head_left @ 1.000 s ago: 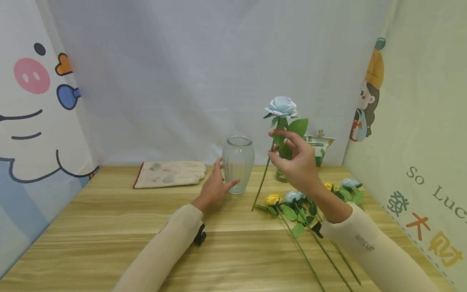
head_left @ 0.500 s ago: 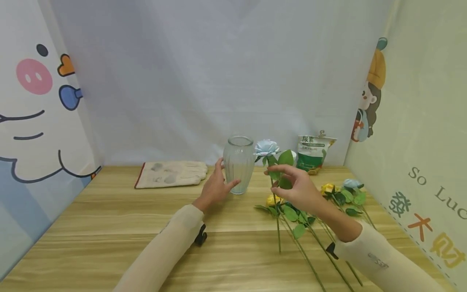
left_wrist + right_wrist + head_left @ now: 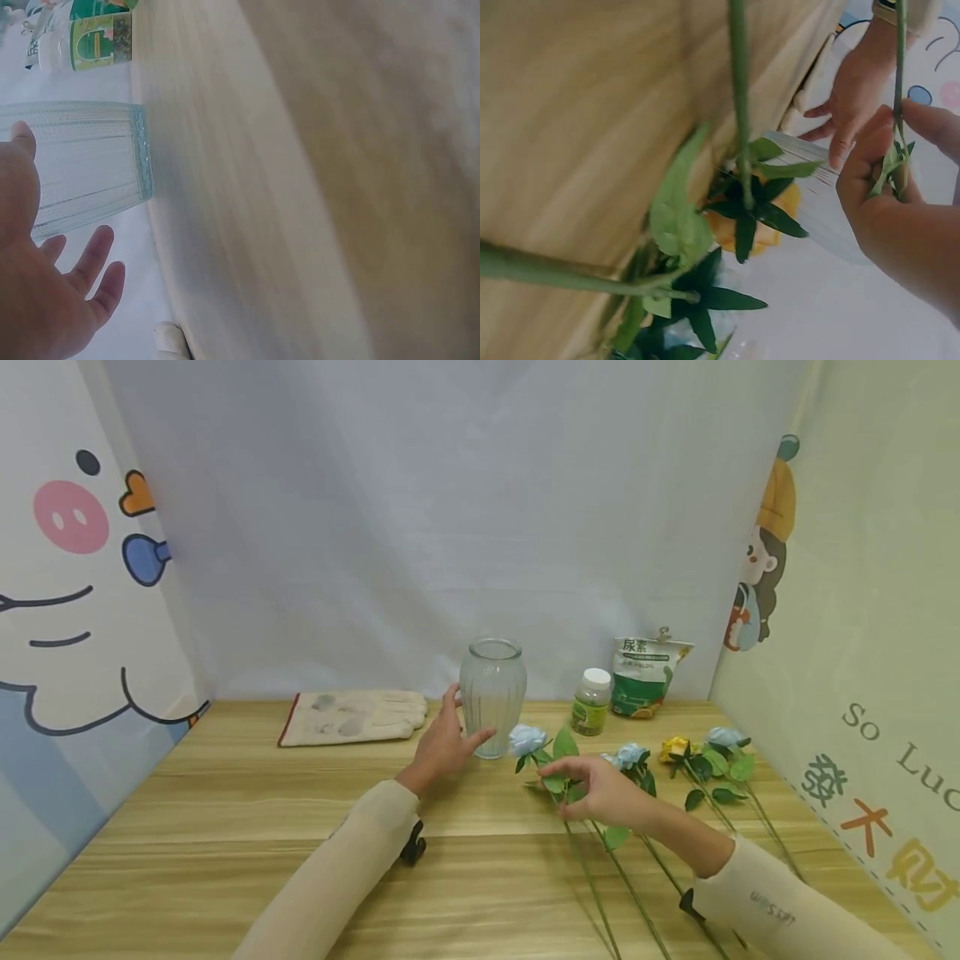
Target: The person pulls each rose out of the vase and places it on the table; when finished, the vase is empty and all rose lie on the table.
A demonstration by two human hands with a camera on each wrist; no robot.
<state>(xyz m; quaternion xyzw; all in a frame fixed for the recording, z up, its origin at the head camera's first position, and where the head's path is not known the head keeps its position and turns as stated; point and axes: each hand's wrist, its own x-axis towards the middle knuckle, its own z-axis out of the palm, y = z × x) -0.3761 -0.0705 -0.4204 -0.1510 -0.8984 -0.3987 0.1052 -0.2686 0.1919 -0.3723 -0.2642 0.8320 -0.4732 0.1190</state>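
A clear ribbed glass vase [image 3: 495,681] stands upright on the table. My left hand [image 3: 442,745] is at its left side, thumb across the front; in the left wrist view the fingers of this hand [image 3: 49,296] are spread, with a gap between some of them and the glass. My right hand [image 3: 611,793] pinches a pale blue artificial rose [image 3: 527,740] by its stem below the bloom, the flower tilted to the left near the vase's base. Beneath it, a yellow rose [image 3: 780,214] shows in the right wrist view, largely hidden in the head view.
More roses lie to the right: a blue one [image 3: 628,754], a yellow one [image 3: 673,749] and another blue one [image 3: 723,737], stems toward the front. A white-capped jar [image 3: 591,703] and a clipped pouch [image 3: 641,681] stand behind. Pale work gloves [image 3: 352,718] lie left of the vase.
My right hand has lowered the blue rose from upright beside the vase to a tilt close over the table, uncovering the jar and pouch. The left hand has stayed at the vase.
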